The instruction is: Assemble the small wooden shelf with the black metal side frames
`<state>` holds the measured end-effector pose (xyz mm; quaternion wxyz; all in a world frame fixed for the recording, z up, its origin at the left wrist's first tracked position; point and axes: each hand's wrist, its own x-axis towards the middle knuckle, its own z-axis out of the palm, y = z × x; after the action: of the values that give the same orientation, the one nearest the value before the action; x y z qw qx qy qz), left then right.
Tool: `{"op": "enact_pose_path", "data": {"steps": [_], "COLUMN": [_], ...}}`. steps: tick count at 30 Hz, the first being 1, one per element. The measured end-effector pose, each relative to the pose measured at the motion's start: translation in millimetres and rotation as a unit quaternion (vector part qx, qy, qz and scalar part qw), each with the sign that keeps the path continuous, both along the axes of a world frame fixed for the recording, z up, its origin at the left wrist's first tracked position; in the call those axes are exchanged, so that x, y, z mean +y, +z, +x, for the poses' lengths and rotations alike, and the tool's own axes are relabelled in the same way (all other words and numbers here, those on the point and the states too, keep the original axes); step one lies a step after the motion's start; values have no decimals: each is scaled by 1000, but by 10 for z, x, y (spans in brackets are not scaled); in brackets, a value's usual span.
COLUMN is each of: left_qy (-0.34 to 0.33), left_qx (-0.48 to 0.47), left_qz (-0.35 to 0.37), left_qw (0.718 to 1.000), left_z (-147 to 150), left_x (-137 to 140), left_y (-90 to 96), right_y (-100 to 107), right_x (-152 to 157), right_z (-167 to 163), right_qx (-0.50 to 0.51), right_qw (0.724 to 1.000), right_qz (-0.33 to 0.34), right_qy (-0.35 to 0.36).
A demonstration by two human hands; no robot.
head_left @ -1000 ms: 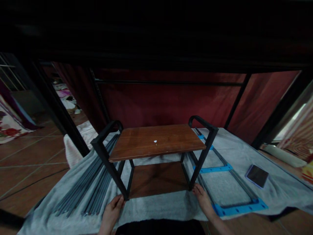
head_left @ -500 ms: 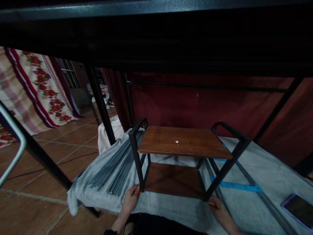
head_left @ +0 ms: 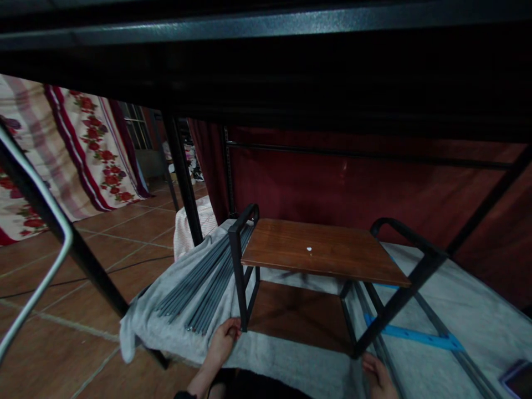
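Note:
A small two-tier shelf point(head_left: 320, 250) with brown wood-look boards and a dark metal frame stands on a grey cloth point(head_left: 286, 352). At the foot of its front left leg is my left hand point(head_left: 224, 339), fingers curled and pressed against the metal. My right hand point(head_left: 376, 374) is just outside the front right foot, fingers loosely bent and apart, slightly off the frame. The shelf's upper board bears a small white spot. Left of the shelf lies a bundle of grey metal rods point(head_left: 203, 288).
Blue strips point(head_left: 419, 335) cross metal bars on the right side of the cloth, and a phone point(head_left: 517, 382) lies at the right edge. A dark metal beam point(head_left: 266, 30) runs overhead. Black posts point(head_left: 185, 183) stand around, with a dark red curtain point(head_left: 299, 183) behind.
The view has shifted, so the shelf sits a little lower and further right. My right hand has come slightly away from the right foot; my left hand stays at the left foot.

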<state>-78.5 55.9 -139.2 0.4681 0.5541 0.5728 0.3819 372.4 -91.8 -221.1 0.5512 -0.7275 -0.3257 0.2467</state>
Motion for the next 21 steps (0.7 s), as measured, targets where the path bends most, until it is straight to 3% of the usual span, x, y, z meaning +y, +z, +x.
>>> {"op": "enact_pose_path", "data": {"steps": [6, 9, 11, 15, 21], "left_qy": [-9, 0, 21, 44, 54], "left_qx": [-1, 33, 76, 163, 272], "left_qz": [21, 29, 72, 203, 291], "left_qw": [1000, 999, 994, 964, 915], "left_z": [7, -3, -33, -146, -293], "left_x": [-14, -8, 1, 17, -13], "left_y": [0, 11, 18, -16, -213], "right_y": [139, 216, 280, 413, 351], "right_x": [6, 3, 11, 33, 24], "right_z": [-77, -105, -125, -160, -104], "right_qx": [11, 20, 13, 17, 8], "right_qw": [1000, 1000, 1000, 1000, 1000], "right_qz": [3, 2, 4, 1, -14], "right_qy": [-19, -21, -22, -12, 3]}}
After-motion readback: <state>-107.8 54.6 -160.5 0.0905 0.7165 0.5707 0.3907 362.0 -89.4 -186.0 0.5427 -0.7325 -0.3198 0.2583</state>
